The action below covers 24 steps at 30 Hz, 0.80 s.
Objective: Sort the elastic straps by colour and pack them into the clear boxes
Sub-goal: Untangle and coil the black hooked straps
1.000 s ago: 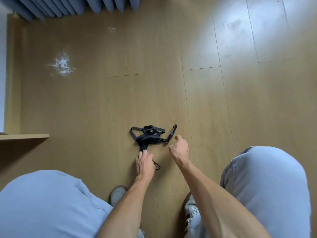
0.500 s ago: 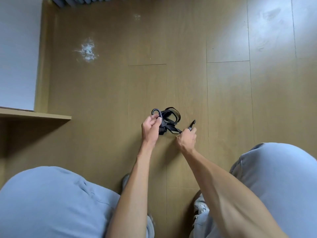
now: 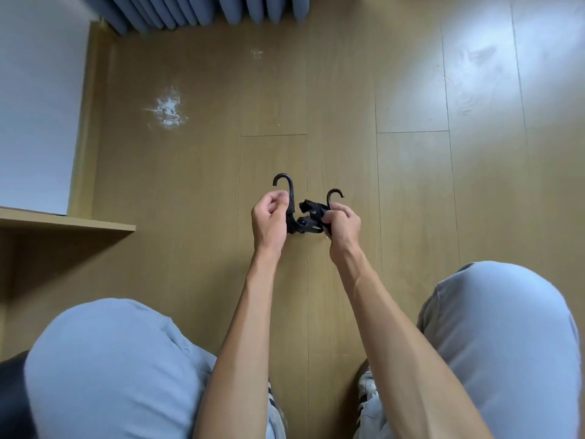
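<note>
A: Which parts cannot be read?

B: The middle of the black elastic strap [image 3: 308,217] is bunched into a dark knot between the hands, so its folds and full length are hard to make out. Part of it is hidden behind the fingers of the right hand [image 3: 342,226]. No clear boxes are in view.

A: How does the strap lie?

B: It is held in the air above the wooden floor [image 3: 196,191], between the person's knees [image 3: 104,359]. Its bunched body runs roughly left to right. The left hook [image 3: 284,185] and the right hook [image 3: 334,195] both stand upward, away from the person, their curved tips opening downward.

A: And the grips?

B: The left hand [image 3: 269,221] has fingers curled round the shank of the left hook; the right hand clutches the bundle and the base of the right hook.

A: What differs from a second ago?

B: Then the strap lay loose on the floor; now it is lifted and gathered.
</note>
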{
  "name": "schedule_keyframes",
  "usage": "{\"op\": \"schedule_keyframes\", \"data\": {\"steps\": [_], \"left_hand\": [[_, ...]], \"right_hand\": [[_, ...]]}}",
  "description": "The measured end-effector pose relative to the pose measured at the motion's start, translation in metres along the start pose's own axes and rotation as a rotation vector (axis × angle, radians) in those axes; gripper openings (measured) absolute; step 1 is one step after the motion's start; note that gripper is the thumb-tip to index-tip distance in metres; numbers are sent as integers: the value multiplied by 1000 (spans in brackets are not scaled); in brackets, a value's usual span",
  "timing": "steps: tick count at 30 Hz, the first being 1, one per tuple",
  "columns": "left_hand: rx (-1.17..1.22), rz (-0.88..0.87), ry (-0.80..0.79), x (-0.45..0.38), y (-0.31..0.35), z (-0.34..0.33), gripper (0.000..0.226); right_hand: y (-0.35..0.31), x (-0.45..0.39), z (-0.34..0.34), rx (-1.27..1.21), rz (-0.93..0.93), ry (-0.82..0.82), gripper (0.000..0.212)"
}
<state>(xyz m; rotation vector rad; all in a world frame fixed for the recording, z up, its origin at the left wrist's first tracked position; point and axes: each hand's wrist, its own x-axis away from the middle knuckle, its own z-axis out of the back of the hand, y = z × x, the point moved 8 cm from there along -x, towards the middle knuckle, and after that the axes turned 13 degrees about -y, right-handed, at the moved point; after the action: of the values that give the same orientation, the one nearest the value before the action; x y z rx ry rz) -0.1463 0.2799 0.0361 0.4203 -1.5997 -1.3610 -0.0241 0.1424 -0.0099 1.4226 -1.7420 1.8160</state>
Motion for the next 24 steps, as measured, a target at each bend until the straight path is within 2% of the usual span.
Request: {"op": "schedule_keyframes", "data": {"steps": [2,5,9,11,14,19,24], "left_hand": [[1,-16,14,1,9,0,13],[24,-65,23,3,25,6,11],[95,-147,-91,2,52,4,7],[156,-166,-166,0,62,-3,11],[219,-165,-206,-1,75,-3,12],[186,-192,-239,-2,88,1,4],[201,-233,-254,-5,96,6,23]], "right_hand": [[-32,8,-21,-37,88,-114,29],[-76,23,-37,30,267,-143,25],[-116,45,-59,245,484,-191,20],[-117,50,-74,294,477,-251,15],[-115,57,-85,226,458,-272,11],[-120,57,-82,230,434,-125,6],[-120,52,-73,257,378,-41,19]]}}
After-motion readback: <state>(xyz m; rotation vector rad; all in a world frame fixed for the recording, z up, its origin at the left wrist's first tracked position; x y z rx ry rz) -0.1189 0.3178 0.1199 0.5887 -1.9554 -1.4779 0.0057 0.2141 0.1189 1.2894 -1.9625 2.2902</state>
